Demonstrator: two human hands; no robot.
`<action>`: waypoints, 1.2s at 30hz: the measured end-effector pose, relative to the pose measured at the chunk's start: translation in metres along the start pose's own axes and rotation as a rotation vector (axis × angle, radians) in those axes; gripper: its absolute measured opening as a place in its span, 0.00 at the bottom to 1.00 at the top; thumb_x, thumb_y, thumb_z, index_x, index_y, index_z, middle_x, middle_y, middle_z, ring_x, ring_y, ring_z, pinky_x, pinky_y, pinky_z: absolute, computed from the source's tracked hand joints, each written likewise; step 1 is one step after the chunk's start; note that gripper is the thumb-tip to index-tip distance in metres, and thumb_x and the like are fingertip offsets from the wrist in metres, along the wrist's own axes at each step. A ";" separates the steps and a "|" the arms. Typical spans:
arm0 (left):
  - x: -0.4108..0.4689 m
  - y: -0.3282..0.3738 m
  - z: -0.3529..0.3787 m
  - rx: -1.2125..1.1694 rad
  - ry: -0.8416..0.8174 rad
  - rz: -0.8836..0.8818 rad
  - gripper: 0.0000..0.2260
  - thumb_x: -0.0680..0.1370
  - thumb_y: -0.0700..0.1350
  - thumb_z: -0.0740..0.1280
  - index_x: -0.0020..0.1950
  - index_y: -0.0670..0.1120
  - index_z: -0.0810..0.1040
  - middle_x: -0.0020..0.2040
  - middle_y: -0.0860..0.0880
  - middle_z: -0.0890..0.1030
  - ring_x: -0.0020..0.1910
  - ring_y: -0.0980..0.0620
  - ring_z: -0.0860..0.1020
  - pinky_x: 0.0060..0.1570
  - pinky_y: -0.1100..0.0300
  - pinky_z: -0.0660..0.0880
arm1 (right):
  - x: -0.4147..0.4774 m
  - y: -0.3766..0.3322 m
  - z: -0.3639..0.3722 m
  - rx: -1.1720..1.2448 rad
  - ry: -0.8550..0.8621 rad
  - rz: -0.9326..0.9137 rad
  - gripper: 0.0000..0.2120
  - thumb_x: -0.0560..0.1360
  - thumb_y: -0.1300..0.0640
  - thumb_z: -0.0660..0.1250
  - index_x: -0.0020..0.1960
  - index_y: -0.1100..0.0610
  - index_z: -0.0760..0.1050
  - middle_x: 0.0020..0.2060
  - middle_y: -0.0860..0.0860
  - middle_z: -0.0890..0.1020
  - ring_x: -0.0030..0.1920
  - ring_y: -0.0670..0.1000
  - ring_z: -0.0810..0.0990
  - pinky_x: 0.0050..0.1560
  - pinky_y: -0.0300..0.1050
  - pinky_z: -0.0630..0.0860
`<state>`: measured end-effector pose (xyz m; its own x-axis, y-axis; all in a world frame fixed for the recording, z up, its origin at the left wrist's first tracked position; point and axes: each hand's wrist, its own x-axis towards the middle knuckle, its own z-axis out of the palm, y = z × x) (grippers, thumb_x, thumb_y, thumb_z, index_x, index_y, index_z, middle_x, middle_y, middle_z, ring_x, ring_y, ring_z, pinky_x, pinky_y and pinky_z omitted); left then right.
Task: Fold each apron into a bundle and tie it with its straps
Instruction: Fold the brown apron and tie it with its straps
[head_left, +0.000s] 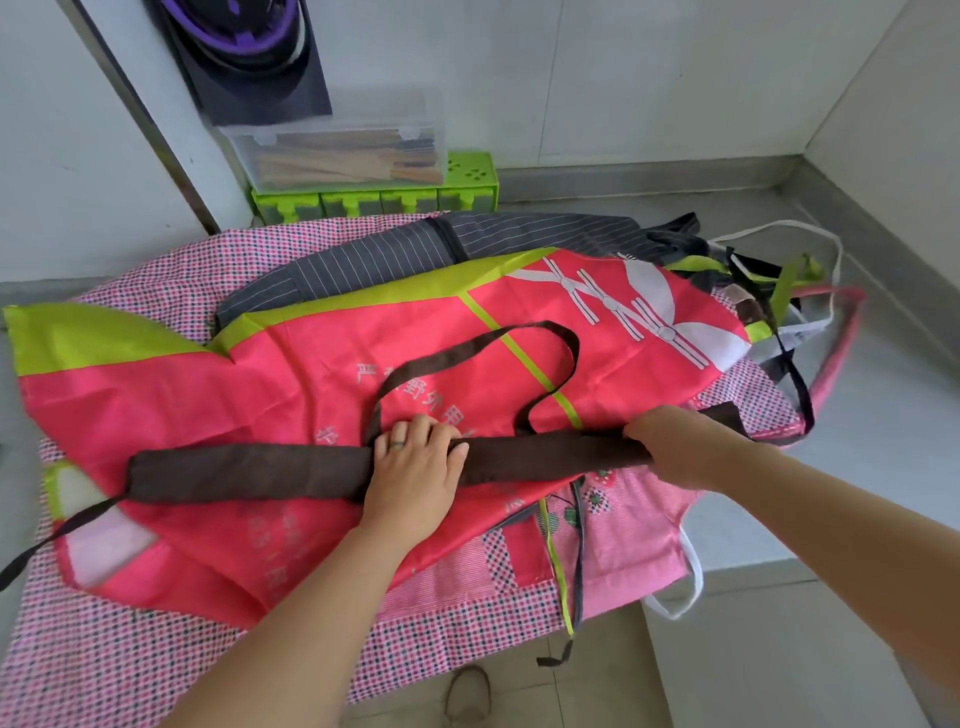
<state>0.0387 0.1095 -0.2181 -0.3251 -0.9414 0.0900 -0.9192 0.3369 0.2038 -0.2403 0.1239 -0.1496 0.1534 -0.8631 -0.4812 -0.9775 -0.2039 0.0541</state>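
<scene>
1 brown apron (249, 475) folded into a strip, not tied; left hand (415, 462) pressed flat on it, right hand (670, 441) gripped its end; other aprons (260, 364) unfolded.

Visible are a brown apron (249, 470), pink-and-lime apron (311, 364), grey pinstriped apron (389, 254) and pink checked apron (130, 665).
</scene>
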 end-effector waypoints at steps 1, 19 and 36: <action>0.000 0.000 0.000 -0.011 -0.001 0.004 0.17 0.78 0.55 0.51 0.47 0.49 0.78 0.46 0.49 0.77 0.44 0.44 0.77 0.47 0.46 0.73 | 0.003 0.001 -0.002 -0.053 -0.051 0.006 0.13 0.76 0.64 0.58 0.56 0.57 0.76 0.43 0.49 0.77 0.48 0.54 0.77 0.48 0.42 0.72; 0.002 0.001 0.006 0.098 0.035 0.034 0.15 0.77 0.54 0.51 0.44 0.49 0.75 0.42 0.50 0.77 0.42 0.46 0.76 0.45 0.46 0.73 | 0.016 0.033 0.065 0.234 0.532 0.163 0.16 0.80 0.52 0.57 0.41 0.57 0.78 0.42 0.49 0.74 0.36 0.56 0.77 0.43 0.48 0.69; 0.006 0.007 -0.012 -0.067 -0.222 0.040 0.25 0.75 0.59 0.39 0.53 0.50 0.71 0.52 0.54 0.78 0.55 0.52 0.72 0.62 0.53 0.55 | 0.021 -0.021 0.043 0.188 1.084 -0.052 0.10 0.78 0.53 0.59 0.44 0.56 0.77 0.40 0.52 0.78 0.41 0.56 0.72 0.43 0.51 0.66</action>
<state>0.0328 0.1068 -0.2045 -0.4088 -0.9053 -0.1156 -0.8901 0.3675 0.2696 -0.2224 0.1299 -0.1990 0.1504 -0.8220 0.5492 -0.9585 -0.2574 -0.1227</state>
